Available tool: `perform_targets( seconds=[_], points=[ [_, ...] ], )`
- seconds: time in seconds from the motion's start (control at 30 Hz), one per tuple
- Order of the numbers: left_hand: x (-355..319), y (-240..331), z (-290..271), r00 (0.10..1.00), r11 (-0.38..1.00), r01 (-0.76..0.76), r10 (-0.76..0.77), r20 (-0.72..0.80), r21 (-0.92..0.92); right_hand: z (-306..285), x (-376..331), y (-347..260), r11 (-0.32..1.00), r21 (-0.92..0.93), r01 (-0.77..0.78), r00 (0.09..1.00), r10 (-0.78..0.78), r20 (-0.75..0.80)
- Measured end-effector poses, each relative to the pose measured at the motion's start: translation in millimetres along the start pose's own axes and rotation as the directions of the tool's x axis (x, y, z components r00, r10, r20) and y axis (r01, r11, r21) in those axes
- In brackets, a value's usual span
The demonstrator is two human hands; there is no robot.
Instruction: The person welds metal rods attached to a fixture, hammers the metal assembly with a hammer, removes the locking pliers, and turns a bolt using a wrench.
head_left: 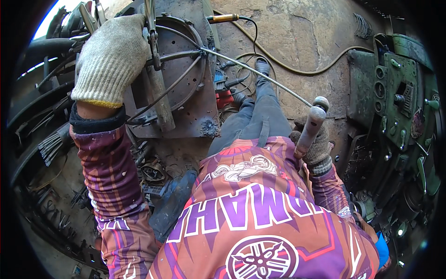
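My left hand (111,58), in a pale knitted glove, is closed at the left edge of a brown steel plate (186,121). Its fingers are hidden behind the back of the glove. Against its right side stand locking pliers (151,35). Curved steel rods form a round frame (203,69) on the plate, with a thick bar (160,100) lying near it. My right hand (320,151), also gloved, grips the thick grey-brown handle (310,128) of a tool with a rounded metal knob. From the knob a long thin steel rod (260,74) reaches the frame's crossing rods.
A welding electrode holder (225,18) with a black cable lies beyond the plate. A tan hose (297,70) crosses the concrete floor. A blue-and-red power tool (223,88) sits by my feet. On the right stands a green machine (399,102) with levers. Scrap metal rods (53,144) crowd the left.
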State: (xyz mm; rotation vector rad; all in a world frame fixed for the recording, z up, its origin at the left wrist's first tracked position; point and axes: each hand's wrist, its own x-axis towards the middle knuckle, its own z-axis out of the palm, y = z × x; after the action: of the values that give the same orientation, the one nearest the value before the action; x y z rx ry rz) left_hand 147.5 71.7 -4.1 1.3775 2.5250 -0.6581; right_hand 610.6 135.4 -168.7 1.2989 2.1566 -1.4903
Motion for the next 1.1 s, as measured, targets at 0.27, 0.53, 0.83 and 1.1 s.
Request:
perform_targets(
  seconds=[0.27,0.53,0.83,1.1],
  points=[
    [-2,4,-5,0.999,0.999,0.038,-0.039,-0.007,-0.022,-5,4,-26,0.989,0.131,0.073,0.996,-0.078,0.033],
    [-1,3,-3,1.0,1.0,0.012,-0.012,-0.018,-0.021,-5,3,-23,0.991,0.119,0.058,0.997,-0.065,0.053],
    [-11,-22,5,0.912,0.939,-0.321,0.341,-0.227,0.121,-7,4,-6,0.992,0.062,0.11,0.992,-0.113,0.048],
    [-7,-26,8,0.91,0.904,-0.316,0.375,-0.179,0.286,-6,-2,4,0.996,-0.017,0.093,0.995,-0.093,0.023]
  ],
)
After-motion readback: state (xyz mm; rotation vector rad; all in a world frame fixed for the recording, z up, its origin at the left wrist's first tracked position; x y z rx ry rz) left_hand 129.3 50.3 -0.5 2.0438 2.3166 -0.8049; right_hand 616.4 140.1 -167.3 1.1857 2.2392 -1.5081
